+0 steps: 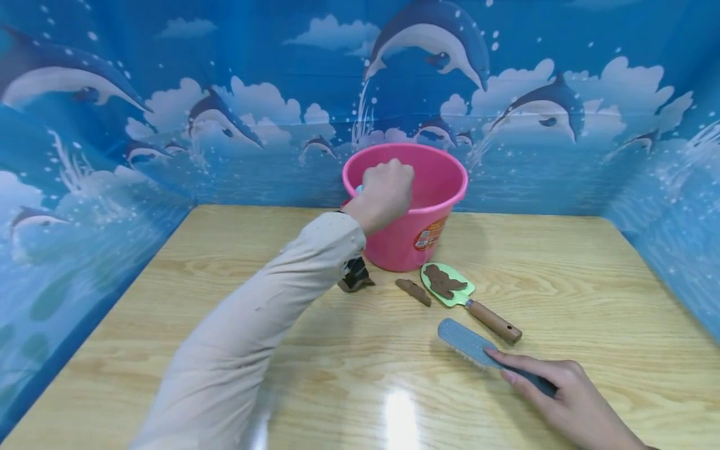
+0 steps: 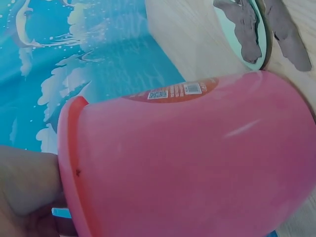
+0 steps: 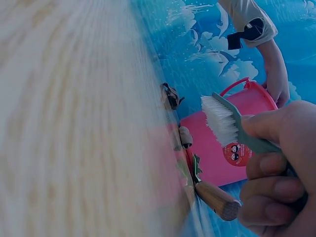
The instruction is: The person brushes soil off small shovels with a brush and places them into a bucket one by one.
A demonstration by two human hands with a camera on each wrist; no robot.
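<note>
My left hand point(image 1: 385, 190) is in a fist over the mouth of a pink bucket point(image 1: 388, 247). Beside its fingers a small piece of a light blue thing point(image 2: 61, 213) shows; the fist and the bucket wall hide the rest, so its kind is unclear. My right hand point(image 1: 568, 390) grips the handle of a grey-blue brush point(image 1: 464, 337) with white bristles point(image 3: 217, 121), held just above the table. Beyond the brush lies a light green trowel point(image 1: 468, 289) with a wooden handle, carrying a brown, mud-like lump point(image 1: 443, 281).
A brown strip point(image 1: 413, 292) lies left of the trowel. A black thing with brown on it point(image 1: 355, 275) sits near the bucket's base, partly behind my left sleeve. The wooden table point(image 1: 562, 281) ends at a blue dolphin-print curtain point(image 1: 270, 162).
</note>
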